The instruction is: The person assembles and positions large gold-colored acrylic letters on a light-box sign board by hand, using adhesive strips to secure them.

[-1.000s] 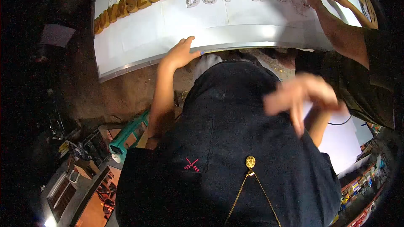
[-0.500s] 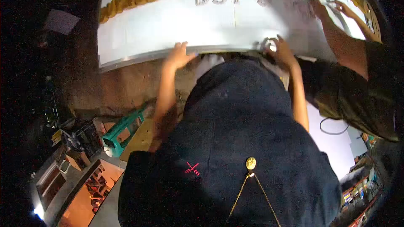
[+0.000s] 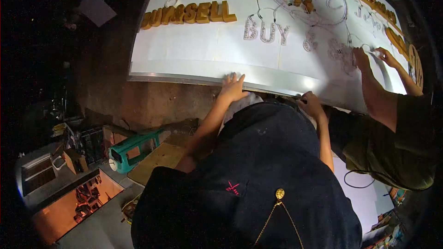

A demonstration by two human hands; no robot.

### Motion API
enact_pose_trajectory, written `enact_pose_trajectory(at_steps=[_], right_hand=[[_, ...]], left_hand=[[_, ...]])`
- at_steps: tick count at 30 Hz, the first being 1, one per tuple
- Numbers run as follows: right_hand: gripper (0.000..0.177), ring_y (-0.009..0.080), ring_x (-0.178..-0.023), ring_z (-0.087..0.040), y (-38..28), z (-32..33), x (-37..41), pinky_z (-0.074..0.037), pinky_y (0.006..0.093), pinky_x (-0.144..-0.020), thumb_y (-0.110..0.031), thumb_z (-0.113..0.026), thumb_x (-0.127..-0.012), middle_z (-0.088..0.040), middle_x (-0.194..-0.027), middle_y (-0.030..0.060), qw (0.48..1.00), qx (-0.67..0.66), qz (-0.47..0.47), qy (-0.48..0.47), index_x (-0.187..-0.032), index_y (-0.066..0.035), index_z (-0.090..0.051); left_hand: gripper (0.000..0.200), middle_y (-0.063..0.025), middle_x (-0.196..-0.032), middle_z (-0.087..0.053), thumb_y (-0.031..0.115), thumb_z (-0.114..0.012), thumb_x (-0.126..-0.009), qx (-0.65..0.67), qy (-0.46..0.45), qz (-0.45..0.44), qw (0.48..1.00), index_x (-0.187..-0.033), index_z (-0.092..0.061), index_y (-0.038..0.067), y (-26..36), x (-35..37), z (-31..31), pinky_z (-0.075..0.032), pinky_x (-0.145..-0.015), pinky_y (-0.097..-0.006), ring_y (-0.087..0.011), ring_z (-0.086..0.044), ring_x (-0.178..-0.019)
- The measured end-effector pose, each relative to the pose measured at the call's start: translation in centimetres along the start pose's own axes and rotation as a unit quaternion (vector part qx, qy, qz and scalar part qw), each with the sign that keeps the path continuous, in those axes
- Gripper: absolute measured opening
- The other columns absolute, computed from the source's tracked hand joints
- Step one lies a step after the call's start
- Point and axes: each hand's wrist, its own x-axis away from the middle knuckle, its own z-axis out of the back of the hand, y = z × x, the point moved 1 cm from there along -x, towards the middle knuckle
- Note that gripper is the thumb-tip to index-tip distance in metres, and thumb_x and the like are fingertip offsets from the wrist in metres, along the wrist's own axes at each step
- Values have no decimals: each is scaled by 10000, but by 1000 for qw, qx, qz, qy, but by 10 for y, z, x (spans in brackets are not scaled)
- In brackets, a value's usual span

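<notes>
A white sign board (image 3: 184,48) spans the upper view, with a metal strip (image 3: 170,79) along its near edge. My left hand (image 3: 233,88) rests on that edge, fingers spread. Farther right, my right hand (image 3: 314,105) is closed at the same edge, its fingers curled and pinched; what lies between them is too small to make out. Beyond my hands, the outlined letters BUY (image 3: 266,31) have thin wires running from them. Brown block letters reading BUY & SELL (image 3: 203,14) stand on the board's left part.
On the right, another person's hands (image 3: 361,60) work over wired letters, and their dark sleeve (image 3: 392,152) reaches close to my right arm. Lower left are a teal plastic frame (image 3: 138,150) and an orange-lit opening (image 3: 74,203) in the floor. A white sheet (image 3: 353,193) lies lower right.
The view has tilted up, showing more of the board. My left hand now lies more fully on the edge. My right fingers have lowered onto the edge; the pale shiny thing near them no longer shows.
</notes>
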Motion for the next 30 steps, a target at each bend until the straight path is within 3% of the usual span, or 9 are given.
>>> enact_pose_trajectory(at_steps=[9,13,16,18,19,21,25,28,30], right_hand=[[340,328,-945,-540,6,-21,-9,-447,401,-808,-260,-665,-790,-553,-992,186,997,77,5,-16,-970,19,-588],[338,334,-945,-540,-3,-15,-8,-449,401,-807,-288,-664,-791,-553,-995,190,998,52,-8,-24,-957,-1,-603],[348,338,-967,-536,-4,-13,-12,-446,398,-819,-314,-660,-792,-552,-1006,196,996,62,-24,-60,-962,-14,-612],[463,366,-980,-535,4,-21,-15,-427,471,-844,-389,-643,-783,-556,-1015,197,995,67,-30,-68,-1056,-25,-561],[463,366,-980,-535,-2,-18,-14,-427,471,-844,-389,-643,-783,-556,-1015,197,995,68,-30,-67,-1056,-25,-561],[375,358,-984,-537,-23,-7,-9,-442,399,-821,-330,-652,-799,-562,-1010,195,993,89,-56,-47,-1009,-25,-599],[378,379,-970,-542,-22,-10,-6,-438,414,-829,-328,-641,-809,-565,-1005,194,997,48,-62,-24,-1028,-26,-581],[378,339,-971,-558,-20,-12,3,-436,396,-838,-306,-622,-835,-571,-1039,182,998,-37,-48,-4,-1062,-10,-562],[374,278,-982,-558,-18,-24,22,-436,354,-837,-279,-606,-859,-578,-1067,166,971,-226,-69,33,-1093,6,-543]], left_hand=[[856,-324,-1428,-104,433,-640,-765,-4,-31,-23,999,-1427,-176,150,1,-11,-15,-182,-1046,-569,-489,-134,-1318],[890,-329,-1434,-74,456,-626,-762,-8,-65,-21,998,-1442,-135,158,1,-13,-10,-154,-1057,-562,-490,-116,-1325],[822,-297,-1437,-142,446,-625,-761,-24,-59,-13,998,-1415,-234,138,5,-16,2,-180,-1047,-569,-464,-186,-1316],[727,-243,-1403,-283,440,-617,-769,-4,6,55,998,-1352,-348,100,9,-21,20,-223,-1038,-551,-417,-284,-1286],[574,-179,-1239,-474,377,-642,-759,8,161,46,986,-1198,-476,45,5,-25,17,-316,-968,-538,-350,-426,-1177],[508,-166,-1182,-488,335,-652,-759,22,188,75,979,-1143,-502,38,5,-35,57,-334,-951,-523,-338,-440,-1147],[486,-169,-1242,-437,304,-672,-747,-11,313,61,948,-1134,-523,50,-26,-78,116,-270,-1000,-527,-331,-376,-1193],[498,-181,-1333,-355,288,-706,-722,-55,413,47,908,-1140,-541,72,-63,-126,145,-156,-1046,-575,-356,-270,-1266],[508,-178,-1351,-335,292,-720,-713,-77,406,33,910,-1145,-544,89,-80,-147,165,-135,-1046,-589,-361,-236,-1285]])
